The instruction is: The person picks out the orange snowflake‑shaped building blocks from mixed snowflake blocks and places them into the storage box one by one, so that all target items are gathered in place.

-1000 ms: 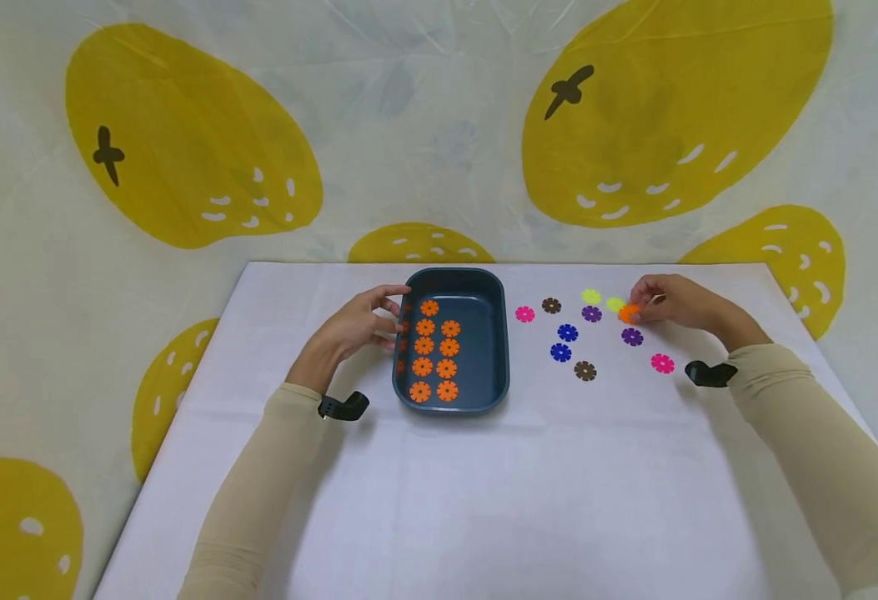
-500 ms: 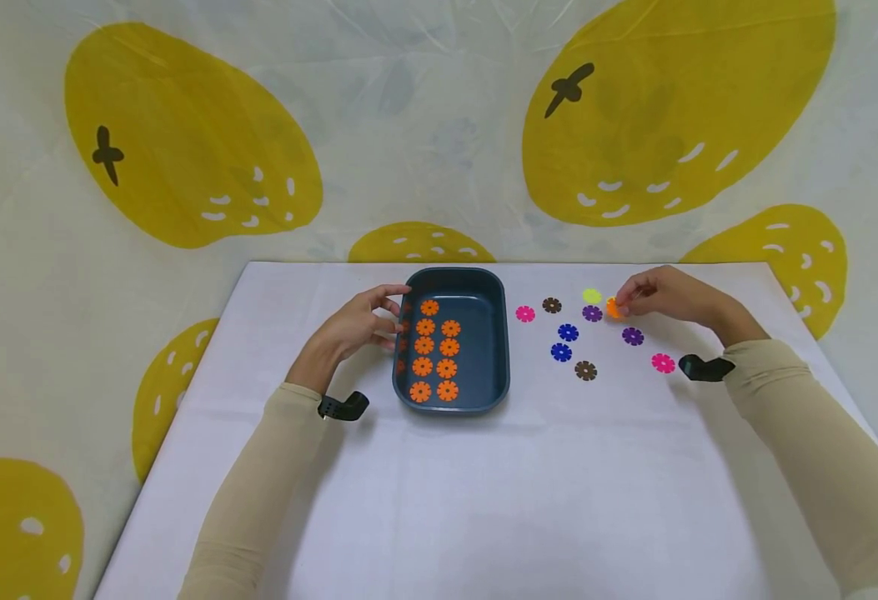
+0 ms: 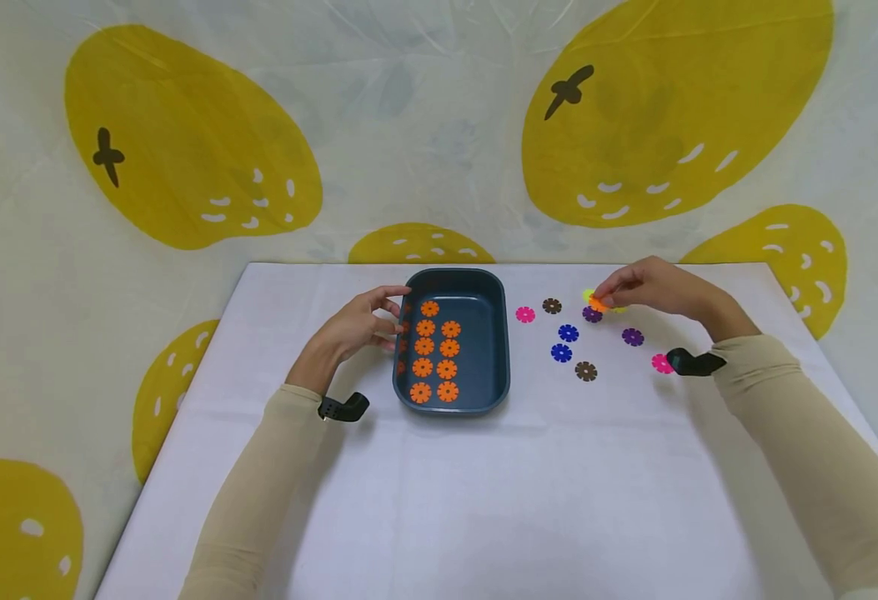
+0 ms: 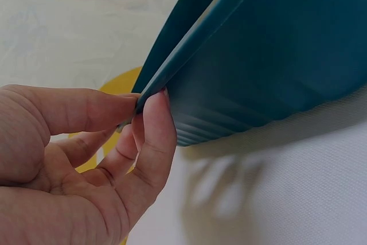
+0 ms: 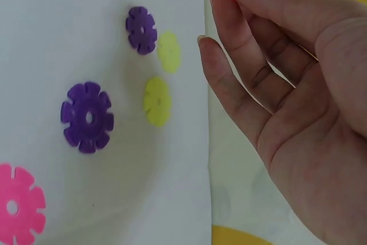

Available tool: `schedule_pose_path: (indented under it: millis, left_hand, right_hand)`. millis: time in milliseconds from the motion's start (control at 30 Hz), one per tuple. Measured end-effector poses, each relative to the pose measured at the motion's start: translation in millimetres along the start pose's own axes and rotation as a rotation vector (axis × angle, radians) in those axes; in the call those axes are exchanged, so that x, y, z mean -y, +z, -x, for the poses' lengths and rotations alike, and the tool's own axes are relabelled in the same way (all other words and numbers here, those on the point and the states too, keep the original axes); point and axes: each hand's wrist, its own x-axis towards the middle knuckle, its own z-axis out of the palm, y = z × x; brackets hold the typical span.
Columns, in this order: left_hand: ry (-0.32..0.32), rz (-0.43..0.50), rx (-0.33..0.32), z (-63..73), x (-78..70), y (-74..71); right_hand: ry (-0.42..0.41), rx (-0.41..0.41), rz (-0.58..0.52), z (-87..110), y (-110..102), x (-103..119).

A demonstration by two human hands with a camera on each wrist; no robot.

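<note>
A dark blue baking pan [image 3: 476, 367] stands on the white-covered table, with several orange interlocking discs [image 3: 423, 345] in two columns along its left half. My left hand [image 3: 352, 327] pinches the pan's left rim between thumb and fingers, as the left wrist view shows close up. Raised over the scattered discs, my right hand [image 3: 656, 287] pinches one orange interlocking disc [image 3: 599, 302] between thumb and fingertips. Beneath it, in the right wrist view, lie two yellow discs [image 5: 157, 101] and two purple discs [image 5: 88, 117]; in the head view the hand and orange disc partly cover the yellow ones.
Right of the pan, two blue discs [image 3: 569, 333], two brown discs [image 3: 585, 372] and a pink disc [image 3: 525, 315] lie flat. Another pink disc [image 3: 660, 363] is partly behind the right wrist camera [image 3: 697, 362]. A fruit-patterned cloth [image 3: 423, 125] hangs behind the table.
My right hand has lifted the orange disc off the table's right side and carried it left toward the pan. The left hand and the pan have stayed put.
</note>
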Motion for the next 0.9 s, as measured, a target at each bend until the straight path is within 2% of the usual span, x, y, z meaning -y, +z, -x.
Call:
schedule_pose_path:
  millis: [367, 900]
  left_hand:
    - [-0.013, 0.005, -0.007, -0.9, 0.4, 0.1]
    - [-0.011, -0.004, -0.017, 0.3, -0.9, 1.4]
  right_hand:
    - [-0.052, 0.027, 0.008, -9.2, 2.4, 29.4]
    - [-0.14, 0.075, 0.023, -34.8, 12.2, 66.7]
